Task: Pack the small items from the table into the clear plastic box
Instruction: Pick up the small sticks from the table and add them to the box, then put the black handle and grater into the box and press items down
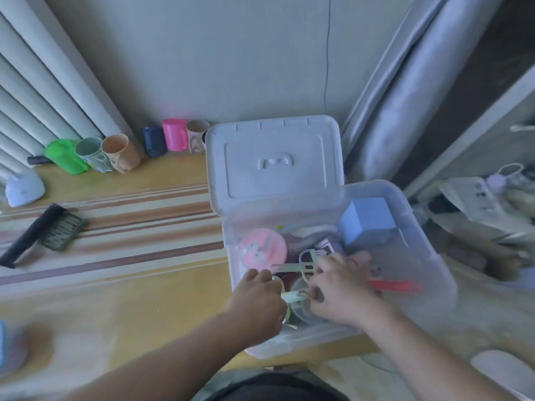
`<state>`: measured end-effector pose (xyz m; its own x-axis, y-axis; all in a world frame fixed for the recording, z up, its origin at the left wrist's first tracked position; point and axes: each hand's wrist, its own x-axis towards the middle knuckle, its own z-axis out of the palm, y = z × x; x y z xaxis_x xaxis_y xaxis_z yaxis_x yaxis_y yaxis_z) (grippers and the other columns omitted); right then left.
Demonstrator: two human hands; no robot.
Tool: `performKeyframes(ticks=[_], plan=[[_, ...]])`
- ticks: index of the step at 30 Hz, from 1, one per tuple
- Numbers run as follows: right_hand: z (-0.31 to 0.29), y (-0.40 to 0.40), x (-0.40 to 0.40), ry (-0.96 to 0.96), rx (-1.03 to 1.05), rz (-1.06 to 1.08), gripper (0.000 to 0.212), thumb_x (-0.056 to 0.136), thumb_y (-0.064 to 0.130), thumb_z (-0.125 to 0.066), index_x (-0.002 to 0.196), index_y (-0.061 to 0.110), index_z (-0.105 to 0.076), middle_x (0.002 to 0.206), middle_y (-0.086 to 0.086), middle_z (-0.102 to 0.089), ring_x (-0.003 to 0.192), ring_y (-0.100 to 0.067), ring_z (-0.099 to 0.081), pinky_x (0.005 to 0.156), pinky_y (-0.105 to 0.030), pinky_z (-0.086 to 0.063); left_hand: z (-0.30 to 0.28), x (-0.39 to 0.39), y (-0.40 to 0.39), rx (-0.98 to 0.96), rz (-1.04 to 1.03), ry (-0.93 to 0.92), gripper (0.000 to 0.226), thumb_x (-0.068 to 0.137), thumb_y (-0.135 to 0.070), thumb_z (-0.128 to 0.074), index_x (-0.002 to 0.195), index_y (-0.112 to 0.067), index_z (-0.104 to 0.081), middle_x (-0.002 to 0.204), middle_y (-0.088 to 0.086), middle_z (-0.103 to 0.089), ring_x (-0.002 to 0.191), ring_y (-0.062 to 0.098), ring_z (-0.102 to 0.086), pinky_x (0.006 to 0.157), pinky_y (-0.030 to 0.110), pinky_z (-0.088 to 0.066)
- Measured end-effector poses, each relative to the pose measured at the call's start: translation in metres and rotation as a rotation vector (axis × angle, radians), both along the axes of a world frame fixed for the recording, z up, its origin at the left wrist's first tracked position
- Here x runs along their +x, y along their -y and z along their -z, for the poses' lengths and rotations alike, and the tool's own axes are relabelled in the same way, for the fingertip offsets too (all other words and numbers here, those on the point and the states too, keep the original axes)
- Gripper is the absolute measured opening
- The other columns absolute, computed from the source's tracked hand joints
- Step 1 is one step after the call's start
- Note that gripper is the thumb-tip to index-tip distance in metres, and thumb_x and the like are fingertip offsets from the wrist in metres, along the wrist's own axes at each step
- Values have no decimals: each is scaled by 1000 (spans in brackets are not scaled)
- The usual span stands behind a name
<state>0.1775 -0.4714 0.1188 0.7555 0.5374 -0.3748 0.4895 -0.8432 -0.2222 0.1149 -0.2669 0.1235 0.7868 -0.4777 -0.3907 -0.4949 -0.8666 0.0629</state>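
Head view: both hands in the box (428, 256), which sits at the table (130, 285) edge with its lid (273, 160) propped behind. Left hand (257, 296) grip curled on a pale clip (293, 296); right hand (341, 290) fingers curled, on what, cannot tell. Cube (366, 222), pink disc (263, 250), red pen (396, 285) already inside. Comb (43, 234) and cups (120, 153) still out. Risk: box overhangs the edge, and pressing down may tip it.

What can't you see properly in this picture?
- Head view: what the left hand and right hand hold inside the clear box; the hands cover it and it is blurred.
- Things under the pink disc and blue block: piled, hazy.
- Blue thing at the left edge: cut off.
- Shelf clutter, right: blurred.
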Motion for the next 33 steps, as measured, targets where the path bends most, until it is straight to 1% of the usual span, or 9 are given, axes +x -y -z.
performKeyframes(ticks=[3, 5, 9, 11, 18, 21, 26, 31, 33], plan=[[1, 0, -5, -34, -11, -11, 24, 76, 48, -64, 82, 27, -74, 98, 13, -40, 108, -22, -40, 92, -42, -38, 3, -3, 0, -2, -16, -28, 41, 93, -63, -51, 113, -36, -74, 111, -3, -62, 107, 26, -47, 96, 44, -37], [-4, -2, -2, -28, -5, -12, 29, 75, 57, -63, 80, 29, -69, 98, 14, -40, 108, -20, -39, 88, -39, -37, 3, -3, -8, -79, -62, -5, 51, 92, -73, -44, 114, -37, -73, 113, -5, -62, 109, 24, -47, 99, 44, -37], [-23, -28, 7, -11, 56, -10, 42, 70, 73, -59, 82, 32, -59, 99, 16, -41, 106, -16, -39, 81, -35, -30, 0, -1, -47, -289, -246, 210, 42, 90, -70, -48, 102, -41, -75, 108, -12, -65, 110, 19, -53, 101, 39, -41], [-28, -66, 16, 1, 115, -44, 46, 70, 74, -52, 90, 33, -61, 103, 15, -42, 109, -19, -44, 84, -35, -36, -6, 0, -80, -353, -440, 272, 37, 88, -67, -52, 102, -41, -74, 111, -13, -61, 113, 20, -53, 103, 40, -41], [-24, -285, 38, 26, 218, -248, 62, 88, 55, -61, 145, 37, -45, 137, 7, -42, 129, -23, -40, 95, -39, -44, -5, -14, -258, -262, -967, 240, 44, 86, -57, -57, 128, -44, -58, 135, -9, -47, 126, 23, -41, 108, 43, -40], [-14, -378, 42, 19, 183, -285, 66, 90, 54, -59, 150, 33, -41, 143, 1, -40, 131, -28, -38, 99, -43, -44, 6, -31, -348, -200, -1085, 195, 48, 84, -53, -60, 130, -43, -57, 136, -5, -45, 129, 26, -39, 109, 48, -40], [22, -509, 42, -155, 137, -339, 66, 92, 45, -61, 153, 33, -36, 148, 1, -31, 133, -26, -34, 81, -39, -43, 45, -44, -502, -96, -1263, 92, 58, 76, -58, -54, 133, -44, -53, 146, -1, -43, 135, 30, -39, 111, 50, -39], [78, -601, 49, -175, 11, -379, 59, 91, 30, -64, 146, 30, -43, 158, -1, -25, 141, -32, -30, 100, -47, -47, 95, -29, -608, -57, -1384, -33, 62, 82, -47, -55, 143, -41, -44, 146, 6, -43, 127, 36, -48, 104, 50, -45], [102, -631, 53, -158, -27, -425, 55, 89, 20, -64, 140, 29, -44, 162, -3, -18, 141, -36, -28, 100, -48, -48, 113, -18, -632, -77, -1365, -53, 69, 81, -44, -57, 147, -37, -40, 145, 7, -46, 128, 36, -48, 105, 50, -45]])
